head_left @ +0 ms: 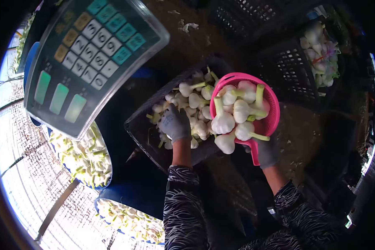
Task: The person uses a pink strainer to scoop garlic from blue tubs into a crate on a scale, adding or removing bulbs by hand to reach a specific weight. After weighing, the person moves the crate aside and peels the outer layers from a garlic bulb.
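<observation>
My left hand (175, 124), in a grey glove, reaches into a dark crate (143, 141) of garlic bulbs (196, 100). Its fingers are apart and rest against the bulbs; the undersides of the fingertips are hidden. My right hand (267, 151), also gloved, is closed around the handle of a pink plastic strainer basket (275, 106). Large white garlic bulbs (241, 110) with short green stems fill this basket, and some lean over its near rim. The basket is held above the right side of the crate.
A digital scale keypad (93, 50) looms close at the upper left. Blue-edged containers of garlic (85, 160) stand at the left and lower left. Black slatted crates (283, 66) are at the upper right, beside a net bag of garlic (321, 54).
</observation>
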`<state>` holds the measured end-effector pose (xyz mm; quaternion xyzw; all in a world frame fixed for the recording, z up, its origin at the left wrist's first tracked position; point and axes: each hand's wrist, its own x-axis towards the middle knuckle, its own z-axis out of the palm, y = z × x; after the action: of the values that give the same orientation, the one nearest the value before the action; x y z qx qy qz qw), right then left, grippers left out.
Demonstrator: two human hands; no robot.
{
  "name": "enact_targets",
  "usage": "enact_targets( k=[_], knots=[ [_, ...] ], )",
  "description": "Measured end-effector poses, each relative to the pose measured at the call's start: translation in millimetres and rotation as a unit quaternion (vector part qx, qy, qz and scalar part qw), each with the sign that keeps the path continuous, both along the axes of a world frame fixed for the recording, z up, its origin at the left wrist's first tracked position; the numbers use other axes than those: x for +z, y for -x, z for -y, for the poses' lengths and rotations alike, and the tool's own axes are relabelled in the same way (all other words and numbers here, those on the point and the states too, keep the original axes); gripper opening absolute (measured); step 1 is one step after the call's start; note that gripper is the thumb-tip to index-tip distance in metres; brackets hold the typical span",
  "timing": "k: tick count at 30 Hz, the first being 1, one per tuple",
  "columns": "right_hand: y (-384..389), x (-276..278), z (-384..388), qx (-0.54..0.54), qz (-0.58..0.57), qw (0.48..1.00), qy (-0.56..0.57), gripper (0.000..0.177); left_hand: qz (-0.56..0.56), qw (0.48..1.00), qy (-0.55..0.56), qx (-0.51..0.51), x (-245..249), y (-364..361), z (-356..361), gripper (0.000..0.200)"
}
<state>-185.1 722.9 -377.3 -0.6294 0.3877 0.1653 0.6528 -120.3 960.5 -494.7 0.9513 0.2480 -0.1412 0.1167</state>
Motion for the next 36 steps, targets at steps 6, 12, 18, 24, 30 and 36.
enact_targets(
  k=[6, 12, 18, 24, 30, 36],
  knots=[
    [9, -22, -2, -0.034, -0.030, 0.996, -0.078, 0.032, 0.033, 0.997, -0.016, 0.069, -18, -2, -7, 0.019],
    [24, -31, -1, -0.036, -0.009, 0.997, -0.066, 0.032, 0.196, 0.957, 0.131, 0.168, -44, 19, -46, 0.014],
    [26, -15, -24, 0.181, 0.071, 0.958, 0.212, 0.036, 0.379, 0.732, 0.380, 0.420, 71, 96, -92, 0.003],
    [-1, 1, -101, 0.258, 0.270, 0.807, 0.458, 0.063, 0.211, 0.971, -0.013, 0.109, 127, 190, -165, 0.006],
    [-2, -2, -134, 0.304, 0.311, 0.800, 0.412, 0.072, 0.036, 0.978, -0.083, -0.187, 141, 209, -169, 0.011],
    [-16, -6, -135, 0.269, 0.224, 0.779, 0.521, 0.073, -0.058, 0.978, 0.022, -0.201, 144, 233, -166, 0.024]
  ],
)
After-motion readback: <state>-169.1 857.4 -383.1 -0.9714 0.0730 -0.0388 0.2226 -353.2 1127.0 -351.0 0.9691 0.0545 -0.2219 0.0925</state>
